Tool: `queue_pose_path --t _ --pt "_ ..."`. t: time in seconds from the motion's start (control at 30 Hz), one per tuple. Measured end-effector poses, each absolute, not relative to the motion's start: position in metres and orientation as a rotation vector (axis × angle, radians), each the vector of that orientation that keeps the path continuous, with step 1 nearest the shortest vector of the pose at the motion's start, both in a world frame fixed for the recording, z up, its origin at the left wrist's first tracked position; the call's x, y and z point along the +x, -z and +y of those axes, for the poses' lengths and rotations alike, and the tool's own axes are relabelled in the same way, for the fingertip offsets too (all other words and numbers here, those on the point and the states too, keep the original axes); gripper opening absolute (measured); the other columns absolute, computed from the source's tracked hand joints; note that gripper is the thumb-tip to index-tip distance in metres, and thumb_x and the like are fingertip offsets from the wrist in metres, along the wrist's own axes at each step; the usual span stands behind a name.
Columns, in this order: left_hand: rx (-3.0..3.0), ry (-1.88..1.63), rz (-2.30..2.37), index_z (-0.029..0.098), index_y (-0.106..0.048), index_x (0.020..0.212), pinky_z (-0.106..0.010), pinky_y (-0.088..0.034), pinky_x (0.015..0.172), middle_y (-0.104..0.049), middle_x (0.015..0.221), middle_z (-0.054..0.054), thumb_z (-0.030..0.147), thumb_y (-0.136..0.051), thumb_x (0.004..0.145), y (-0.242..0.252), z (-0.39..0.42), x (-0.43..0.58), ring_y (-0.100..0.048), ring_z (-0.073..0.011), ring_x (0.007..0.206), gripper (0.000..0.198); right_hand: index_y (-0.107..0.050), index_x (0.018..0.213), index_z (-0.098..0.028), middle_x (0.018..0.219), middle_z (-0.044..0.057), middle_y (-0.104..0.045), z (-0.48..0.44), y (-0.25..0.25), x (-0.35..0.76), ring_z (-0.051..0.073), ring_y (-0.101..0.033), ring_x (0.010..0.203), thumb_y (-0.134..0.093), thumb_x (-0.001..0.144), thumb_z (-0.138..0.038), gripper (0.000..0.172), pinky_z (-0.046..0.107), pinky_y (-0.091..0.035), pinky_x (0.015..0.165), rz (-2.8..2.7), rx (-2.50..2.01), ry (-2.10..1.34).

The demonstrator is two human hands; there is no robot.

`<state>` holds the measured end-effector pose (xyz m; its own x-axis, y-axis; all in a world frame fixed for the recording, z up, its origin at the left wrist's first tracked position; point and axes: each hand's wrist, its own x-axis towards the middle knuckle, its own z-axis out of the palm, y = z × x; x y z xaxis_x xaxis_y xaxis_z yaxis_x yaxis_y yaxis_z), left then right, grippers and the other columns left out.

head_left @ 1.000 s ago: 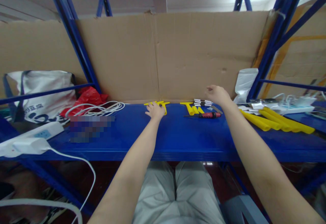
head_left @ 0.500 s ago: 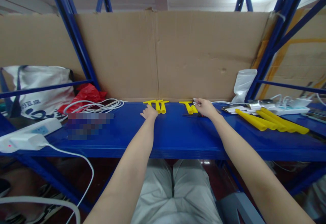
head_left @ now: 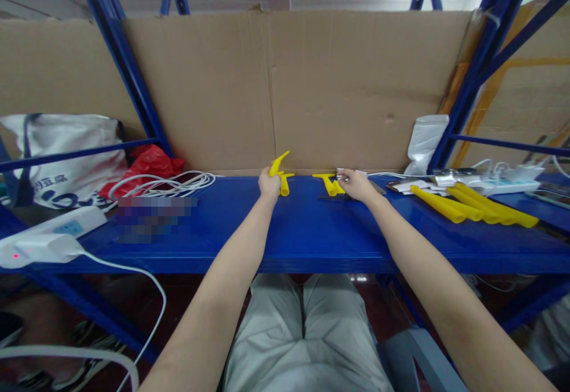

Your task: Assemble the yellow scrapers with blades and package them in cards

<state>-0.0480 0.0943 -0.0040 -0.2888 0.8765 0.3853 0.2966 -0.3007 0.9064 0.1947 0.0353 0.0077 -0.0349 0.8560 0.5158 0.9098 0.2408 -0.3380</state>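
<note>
My left hand (head_left: 269,186) is closed around a yellow T-shaped plastic piece (head_left: 279,163), which is tilted up off the blue shelf against the cardboard background. Just to its right lies another yellow T-shaped piece (head_left: 284,186), partly covered by the hand. My right hand (head_left: 356,185) rests at the back of the shelf with fingers pinched together; what they hold is too small and hidden to name. Beside those fingers are a yellow T-shaped piece (head_left: 329,185) and a second yellow piece (head_left: 339,188), mostly hidden. A thin dark object (head_left: 330,198) lies in front of them.
Long yellow tapered tubes (head_left: 439,205) lie at the right, near silver packets (head_left: 454,176) and a white power strip (head_left: 510,185). A cardboard sheet (head_left: 347,89) stands along the back. At left are coiled white cable (head_left: 182,183), a red bag (head_left: 149,169) and another power strip (head_left: 42,240).
My left hand has closed on one of the yellow T-shaped pieces and raised it, tipping it upward. My right hand has stayed nearly in place. The view has shifted slightly.
</note>
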Motion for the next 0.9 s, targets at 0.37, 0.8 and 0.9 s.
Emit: queue_pose_path --t 0.37,0.8,0.9 --pt "2.037 -1.213 0.766 0.018 -0.057 0.125 -0.039 -0.038 0.102 -0.059 0.127 -0.009 0.009 -0.057 0.077 0.011 0.053 0.016 -0.055 -0.0216 0.116 0.049 -0.053 0.103 -0.014 0.099 0.014 -0.065 0.05 -0.008 0.208 0.019 -0.067 0.08 -0.038 0.091 -0.042 0.034 0.031 -0.053 0.068 -1.233 -1.442 -0.274" --pt "2.441 -0.966 1.193 0.014 -0.056 0.123 -0.031 -0.041 0.098 -0.062 0.122 -0.009 0.011 -0.06 0.073 0.008 0.03 0.015 -0.057 -0.0208 0.111 0.05 -0.056 0.101 -0.012 0.086 0.008 -0.067 0.042 -0.013 0.194 0.008 -0.062 0.055 -0.053 0.083 -0.017 0.019 0.014 -0.047 0.044 -1.15 -1.331 -0.598" --pt "2.499 -0.927 1.332 0.016 -0.059 0.12 -0.03 -0.041 0.098 -0.062 0.121 -0.008 0.013 -0.057 0.077 0.009 0.032 0.012 -0.057 -0.0212 0.112 0.044 -0.061 0.1 -0.011 0.086 0.009 -0.069 0.036 -0.012 0.185 0.008 -0.061 0.055 -0.054 0.082 -0.013 0.02 0.015 -0.047 0.045 -1.286 -1.34 -0.646"
